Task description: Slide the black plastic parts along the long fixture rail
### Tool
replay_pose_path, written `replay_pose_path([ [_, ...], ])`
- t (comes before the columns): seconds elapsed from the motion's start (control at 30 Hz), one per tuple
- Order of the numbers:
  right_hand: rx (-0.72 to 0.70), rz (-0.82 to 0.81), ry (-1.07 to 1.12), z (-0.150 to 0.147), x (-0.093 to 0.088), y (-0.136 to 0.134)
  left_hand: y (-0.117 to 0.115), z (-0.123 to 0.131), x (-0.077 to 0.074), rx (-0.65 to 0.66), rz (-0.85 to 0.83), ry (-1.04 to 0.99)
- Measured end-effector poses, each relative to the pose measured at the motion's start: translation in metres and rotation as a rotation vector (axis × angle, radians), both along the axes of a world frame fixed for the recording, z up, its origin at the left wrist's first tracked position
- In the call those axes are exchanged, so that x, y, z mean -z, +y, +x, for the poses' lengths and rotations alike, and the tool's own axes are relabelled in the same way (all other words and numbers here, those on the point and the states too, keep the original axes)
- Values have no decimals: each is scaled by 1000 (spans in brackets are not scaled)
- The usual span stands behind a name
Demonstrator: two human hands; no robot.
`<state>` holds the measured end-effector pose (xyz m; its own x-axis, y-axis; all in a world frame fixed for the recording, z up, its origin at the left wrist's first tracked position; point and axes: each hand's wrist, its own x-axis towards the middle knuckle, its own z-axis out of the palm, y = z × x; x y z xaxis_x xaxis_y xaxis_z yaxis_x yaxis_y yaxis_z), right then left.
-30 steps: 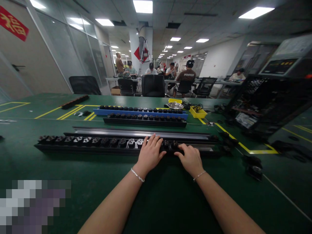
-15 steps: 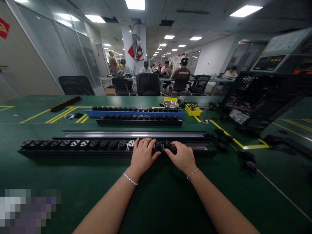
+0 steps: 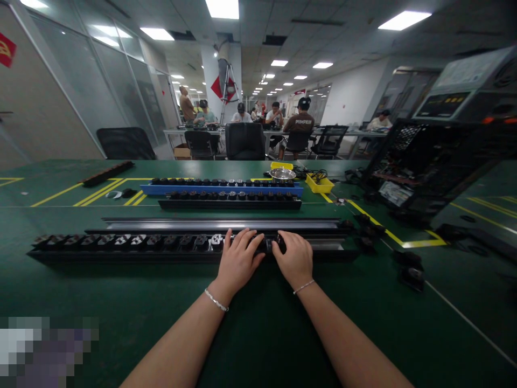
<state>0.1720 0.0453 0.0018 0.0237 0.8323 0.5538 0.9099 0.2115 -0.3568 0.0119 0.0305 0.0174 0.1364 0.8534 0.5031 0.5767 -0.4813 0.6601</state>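
Note:
A long black channel (image 3: pixel 121 257) lies across the bench in front of me, with a row of black socket modules (image 3: pixel 154 242) filling it from the left end to past the middle. My left hand (image 3: pixel 239 260) grips modules near the right end of this row, fingers over the far side and thumb on the near side. Close beside it, my right hand (image 3: pixel 295 260) pinches a black module (image 3: pixel 281 243) between thumb and fingers, in or just above the channel. The fingers partly cover the modules. Bare silvery channel floor (image 3: pixel 328 245) shows right of my right hand.
Behind lies another long channel (image 3: pixel 218 223). Farther back are a blue channel (image 3: pixel 177 190) and a shorter black one (image 3: pixel 230 205), both with modules. A metal bowl (image 3: pixel 283 173), yellow bin (image 3: pixel 320 184), loose black parts (image 3: pixel 411 272) and an open computer case (image 3: pixel 424 161) stand rightward.
My right hand has moved left with the module, closer to my left hand. My left hand stays almost in place on the row.

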Motion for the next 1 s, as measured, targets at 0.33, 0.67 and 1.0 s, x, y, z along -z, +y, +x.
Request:
replay_pose_path([
  [0.33,74,62,1,9,6,4,4,-1,22,51,383,636],
  [0.67,105,79,2,20,9,5,3,-1,21,48,387,621],
  [1.0,112,58,-4,21,7,5,3,-2,22,43,392,630],
])
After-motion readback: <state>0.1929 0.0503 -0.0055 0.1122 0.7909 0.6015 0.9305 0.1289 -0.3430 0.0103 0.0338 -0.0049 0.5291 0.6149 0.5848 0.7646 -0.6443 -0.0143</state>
